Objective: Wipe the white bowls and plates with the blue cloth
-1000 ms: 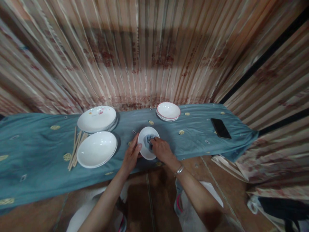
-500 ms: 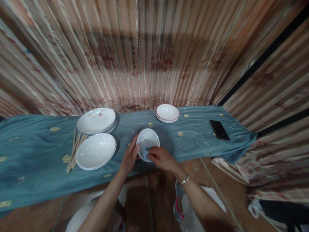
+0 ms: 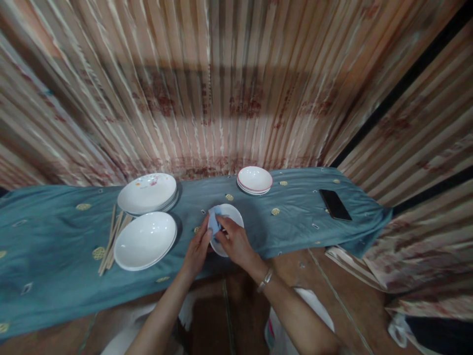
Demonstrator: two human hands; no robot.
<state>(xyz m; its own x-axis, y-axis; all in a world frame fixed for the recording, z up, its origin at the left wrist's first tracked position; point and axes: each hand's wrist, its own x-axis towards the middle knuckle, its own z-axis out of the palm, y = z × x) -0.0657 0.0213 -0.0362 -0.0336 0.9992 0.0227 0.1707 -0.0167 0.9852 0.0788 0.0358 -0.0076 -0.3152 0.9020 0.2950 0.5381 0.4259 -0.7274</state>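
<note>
My left hand (image 3: 198, 245) grips a small white bowl (image 3: 235, 215) by its left side, near the front edge of the table. Pressed against the bowl's inner left wall and rim is a light blue cloth (image 3: 213, 221), pinched in the fingers of my right hand (image 3: 235, 242). My right hand covers much of the bowl's inside, and the left fingers beneath the bowl are hidden. A silver bracelet (image 3: 265, 280) circles my right wrist.
Left of the hands are white oval bowls (image 3: 146, 241), a stack of flowered plates (image 3: 148, 193) and several chopsticks (image 3: 111, 241). Behind stand stacked red-rimmed bowls (image 3: 254, 178). A black phone (image 3: 335, 204) lies right on the teal tablecloth (image 3: 295, 227). A curtain (image 3: 221, 98) hangs behind.
My right hand has moved the cloth from the bowl's lower middle up to its left rim. The view has tilted slightly upward, so everything on the table sits a little lower.
</note>
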